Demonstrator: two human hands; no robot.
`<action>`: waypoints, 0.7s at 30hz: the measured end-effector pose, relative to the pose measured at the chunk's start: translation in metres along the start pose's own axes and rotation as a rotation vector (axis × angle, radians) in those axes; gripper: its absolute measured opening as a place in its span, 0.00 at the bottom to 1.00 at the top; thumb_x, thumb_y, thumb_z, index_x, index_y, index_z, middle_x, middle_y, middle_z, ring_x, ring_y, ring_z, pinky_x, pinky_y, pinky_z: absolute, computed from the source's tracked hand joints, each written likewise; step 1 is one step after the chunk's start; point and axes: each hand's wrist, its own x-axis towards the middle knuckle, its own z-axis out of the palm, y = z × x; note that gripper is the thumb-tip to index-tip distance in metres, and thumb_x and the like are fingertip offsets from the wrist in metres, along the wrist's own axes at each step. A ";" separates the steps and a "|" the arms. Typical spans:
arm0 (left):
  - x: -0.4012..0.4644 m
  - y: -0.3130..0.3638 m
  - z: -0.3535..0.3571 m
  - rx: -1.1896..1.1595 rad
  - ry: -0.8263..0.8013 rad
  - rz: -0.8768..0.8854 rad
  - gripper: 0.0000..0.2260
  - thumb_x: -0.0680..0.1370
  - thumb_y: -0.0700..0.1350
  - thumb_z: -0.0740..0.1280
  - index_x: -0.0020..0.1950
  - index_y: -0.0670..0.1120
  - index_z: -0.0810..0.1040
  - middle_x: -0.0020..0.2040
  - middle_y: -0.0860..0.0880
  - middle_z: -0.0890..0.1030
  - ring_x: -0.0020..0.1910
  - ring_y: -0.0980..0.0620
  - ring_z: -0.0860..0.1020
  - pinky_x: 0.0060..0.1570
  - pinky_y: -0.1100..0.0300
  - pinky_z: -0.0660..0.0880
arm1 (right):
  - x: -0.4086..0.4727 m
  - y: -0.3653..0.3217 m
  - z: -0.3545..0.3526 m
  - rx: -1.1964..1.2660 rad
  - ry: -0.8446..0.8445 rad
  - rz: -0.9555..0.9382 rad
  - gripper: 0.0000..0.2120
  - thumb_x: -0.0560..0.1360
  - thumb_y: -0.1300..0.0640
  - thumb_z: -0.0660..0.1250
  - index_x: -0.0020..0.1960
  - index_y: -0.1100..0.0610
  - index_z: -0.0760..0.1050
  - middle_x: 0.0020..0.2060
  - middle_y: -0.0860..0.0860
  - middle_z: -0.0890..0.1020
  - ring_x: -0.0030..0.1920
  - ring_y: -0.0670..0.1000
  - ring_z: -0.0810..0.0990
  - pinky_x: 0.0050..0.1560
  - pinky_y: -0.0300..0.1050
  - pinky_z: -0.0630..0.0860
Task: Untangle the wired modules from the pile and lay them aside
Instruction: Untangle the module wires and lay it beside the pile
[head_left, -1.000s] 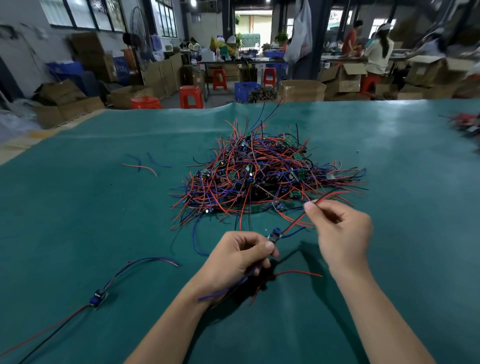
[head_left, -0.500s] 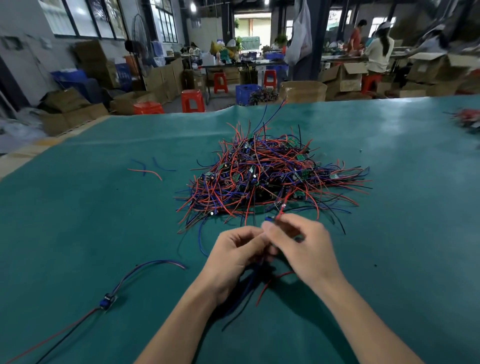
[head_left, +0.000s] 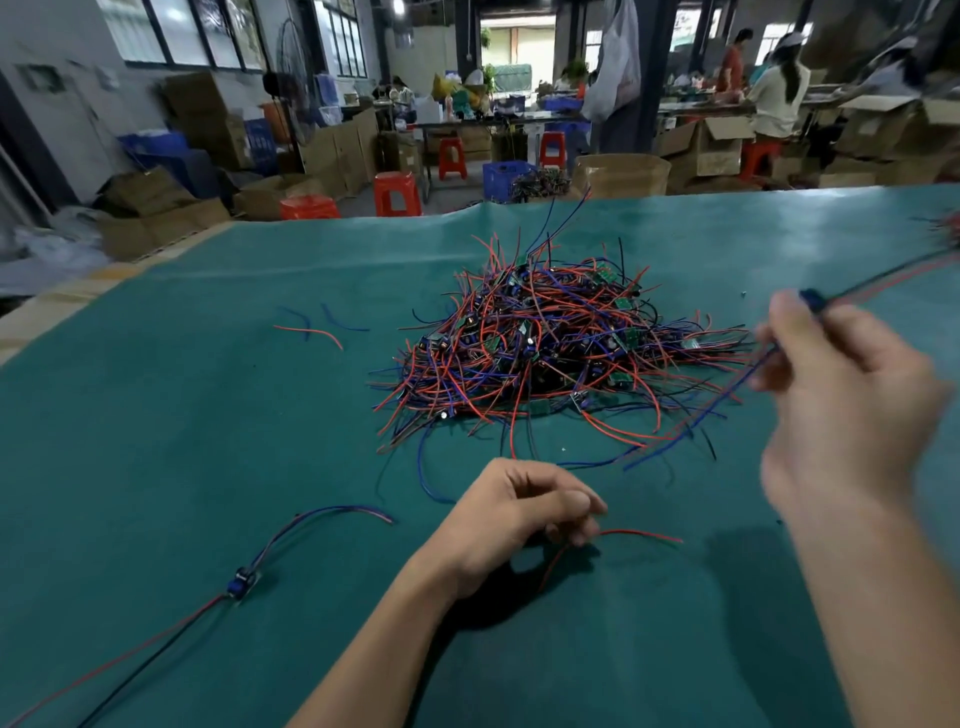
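A tangled pile of wired modules, with red, blue and black leads and small green boards, lies mid-table on the green mat. My right hand is raised at the right and blurred. It pinches a small blue module; its black and red leads run up to the right, and its blue leads trail down toward the pile's near edge. My left hand rests low in front of the pile, fingers curled, pinching one end of a loose red wire. One separated module lies at the lower left with its leads stretched out.
Short loose wire scraps lie left of the pile. More wires show at the mat's far right edge. Beyond the table's far edge are cardboard boxes, red stools, blue crates and people working.
My hands were together at the pile's near edge. The right hand has since swung up and right, pulling a module free, while the left hand stayed low with a red wire.
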 end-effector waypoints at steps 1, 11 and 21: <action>0.002 0.000 0.000 -0.012 0.040 -0.002 0.06 0.76 0.42 0.69 0.46 0.44 0.85 0.40 0.43 0.85 0.37 0.51 0.79 0.40 0.63 0.72 | -0.002 -0.013 0.011 0.021 -0.082 0.011 0.10 0.74 0.57 0.75 0.33 0.53 0.82 0.27 0.46 0.82 0.26 0.45 0.74 0.27 0.38 0.70; 0.007 -0.014 -0.001 0.244 0.346 0.008 0.12 0.78 0.30 0.66 0.47 0.47 0.79 0.40 0.55 0.81 0.36 0.64 0.77 0.40 0.71 0.73 | -0.112 0.020 0.153 -0.850 -1.226 0.064 0.22 0.71 0.33 0.73 0.41 0.53 0.85 0.40 0.52 0.86 0.47 0.56 0.84 0.53 0.51 0.82; 0.009 -0.009 0.002 0.369 0.662 0.088 0.07 0.76 0.39 0.68 0.42 0.50 0.83 0.35 0.54 0.83 0.29 0.58 0.76 0.38 0.59 0.76 | 0.004 0.093 0.034 -1.269 -0.640 -0.086 0.11 0.77 0.58 0.69 0.58 0.51 0.80 0.54 0.51 0.83 0.56 0.56 0.81 0.55 0.51 0.80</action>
